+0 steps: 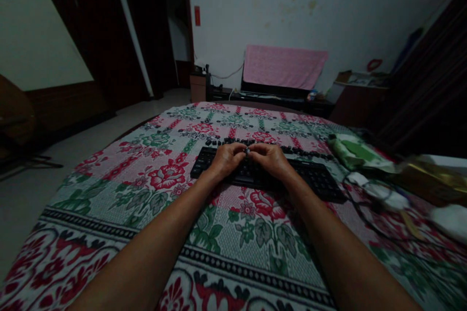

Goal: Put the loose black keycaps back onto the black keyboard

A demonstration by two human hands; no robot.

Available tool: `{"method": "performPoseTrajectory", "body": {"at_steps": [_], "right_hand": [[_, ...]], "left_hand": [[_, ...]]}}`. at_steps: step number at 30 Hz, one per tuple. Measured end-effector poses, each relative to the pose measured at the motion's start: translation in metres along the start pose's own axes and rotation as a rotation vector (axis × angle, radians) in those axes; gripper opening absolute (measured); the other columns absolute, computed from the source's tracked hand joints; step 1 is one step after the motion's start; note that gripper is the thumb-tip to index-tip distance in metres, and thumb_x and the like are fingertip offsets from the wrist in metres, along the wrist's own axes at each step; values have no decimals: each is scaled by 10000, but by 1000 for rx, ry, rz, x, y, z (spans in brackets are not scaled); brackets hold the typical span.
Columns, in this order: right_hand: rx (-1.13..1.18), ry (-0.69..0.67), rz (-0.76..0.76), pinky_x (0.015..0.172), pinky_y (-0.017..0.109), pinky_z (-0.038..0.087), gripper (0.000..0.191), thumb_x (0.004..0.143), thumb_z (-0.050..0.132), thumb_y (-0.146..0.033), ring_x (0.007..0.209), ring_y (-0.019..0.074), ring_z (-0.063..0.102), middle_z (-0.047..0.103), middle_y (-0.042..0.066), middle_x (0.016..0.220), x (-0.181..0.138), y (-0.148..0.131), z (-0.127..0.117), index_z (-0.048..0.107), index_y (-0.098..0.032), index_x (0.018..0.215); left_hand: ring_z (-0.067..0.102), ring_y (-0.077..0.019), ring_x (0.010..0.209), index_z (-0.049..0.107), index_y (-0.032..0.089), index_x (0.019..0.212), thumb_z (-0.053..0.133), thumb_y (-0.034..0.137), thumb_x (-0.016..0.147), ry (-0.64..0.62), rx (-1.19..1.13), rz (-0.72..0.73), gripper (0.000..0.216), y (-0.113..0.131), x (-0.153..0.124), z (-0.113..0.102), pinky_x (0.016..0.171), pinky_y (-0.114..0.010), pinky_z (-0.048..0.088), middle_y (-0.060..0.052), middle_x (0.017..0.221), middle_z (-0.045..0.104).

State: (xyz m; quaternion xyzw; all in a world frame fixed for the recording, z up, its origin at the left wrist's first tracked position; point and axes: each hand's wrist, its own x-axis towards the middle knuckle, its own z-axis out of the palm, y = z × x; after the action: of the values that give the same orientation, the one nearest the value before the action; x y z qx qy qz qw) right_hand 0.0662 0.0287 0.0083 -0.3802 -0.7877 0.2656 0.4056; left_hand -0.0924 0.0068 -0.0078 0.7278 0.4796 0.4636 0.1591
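Observation:
A black keyboard (317, 180) lies on the flowered cloth in front of me. My left hand (228, 158) and my right hand (270, 157) meet above its middle, thumbs and fingertips pinched together. Between the fingertips is a tiny dark piece with a pale spot, which looks like a keycap (247, 151). Both hands are closed on it. Behind the keyboard, several loose black keycaps (310, 154) lie in a row, partly hidden by my hands. The keyboard's middle is also covered by my hands and in shadow.
The patterned tablecloth (153, 204) covers the table. At the right lie a green-and-white soft pack (359, 153), a gold box (434, 180), white crumpled material (390, 197) and a black cable (361, 214). Farther back, a pink towel (284, 65) hangs over a dark screen.

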Motion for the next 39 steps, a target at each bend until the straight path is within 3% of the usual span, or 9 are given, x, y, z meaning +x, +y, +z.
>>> {"method": "performPoseTrajectory", "body": {"at_steps": [6, 14, 27, 39], "right_hand": [[-243, -39, -113, 675, 230, 436, 206, 711, 516, -254, 734, 137, 590, 655, 24, 812, -4, -1, 0, 637, -185, 863], [-462, -96, -227, 745, 244, 398, 172, 701, 530, -221, 828, 149, 537, 622, 37, 829, -9, 7, 4, 643, -184, 825], [-470, -136, 62, 726, 249, 418, 166, 646, 578, -217, 801, 159, 564, 646, 38, 822, 1, 8, 13, 676, -191, 778], [-424, -143, 89, 710, 237, 431, 153, 619, 610, -242, 772, 151, 576, 652, 23, 788, 2, 9, 11, 681, -197, 746]], "left_hand": [[576, -111, 801, 597, 196, 948, 469, 203, 734, -102, 82, 12, 249, 1, -6, -5, 743, -204, 423, 4, 872, 643], [532, -154, 845, 620, 220, 930, 480, 217, 721, -234, 441, 120, 252, -3, -5, -10, 768, -257, 407, -25, 868, 595], [513, -146, 837, 635, 203, 919, 421, 234, 763, -271, 477, 117, 266, -5, -7, -10, 765, -252, 393, -46, 846, 584], [525, -137, 774, 672, 217, 795, 450, 289, 741, -206, 435, 85, 240, -8, -6, -4, 703, -235, 394, -24, 775, 608]]}}
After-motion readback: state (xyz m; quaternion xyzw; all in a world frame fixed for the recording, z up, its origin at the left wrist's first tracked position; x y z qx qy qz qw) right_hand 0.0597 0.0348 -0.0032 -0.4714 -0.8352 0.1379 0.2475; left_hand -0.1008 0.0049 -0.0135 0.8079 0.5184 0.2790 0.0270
